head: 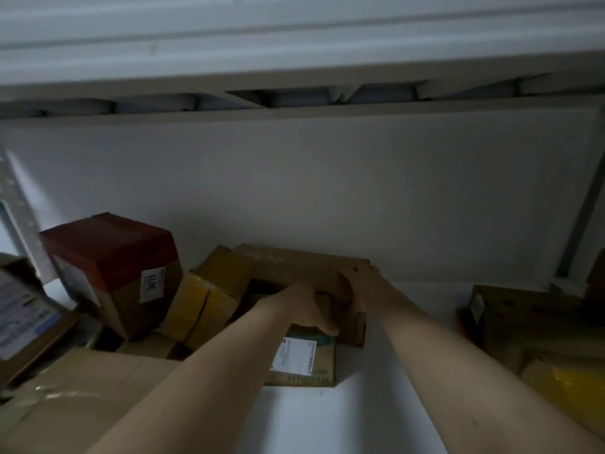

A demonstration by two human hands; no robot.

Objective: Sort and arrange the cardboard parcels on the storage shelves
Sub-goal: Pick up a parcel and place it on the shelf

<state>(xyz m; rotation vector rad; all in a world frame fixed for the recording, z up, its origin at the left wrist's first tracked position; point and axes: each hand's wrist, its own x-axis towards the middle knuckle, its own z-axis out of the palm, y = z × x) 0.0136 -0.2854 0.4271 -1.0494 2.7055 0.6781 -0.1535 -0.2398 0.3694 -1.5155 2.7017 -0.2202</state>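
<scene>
Toward the back of the shelf, one flat brown parcel is grasped at its right end by the right hand, whose fingers are curled over its top edge. The left hand is laid against the front of the same parcel, with fingers pointing down onto one smaller labelled parcel just beneath. Whether it is clenched round anything cannot be told through the blur. Just left of the two hands, at least two yellow-taped parcels are leaned together. Beyond these, one red-topped box with a white sticker is seen tilted. One large carton is lying at the shelf's near left edge, partly covered by the left forearm. At the right edge, one brown carton is set with a yellow bag in front of it. Overhead, the space is bounded by the underside of an upper shelf.
</scene>
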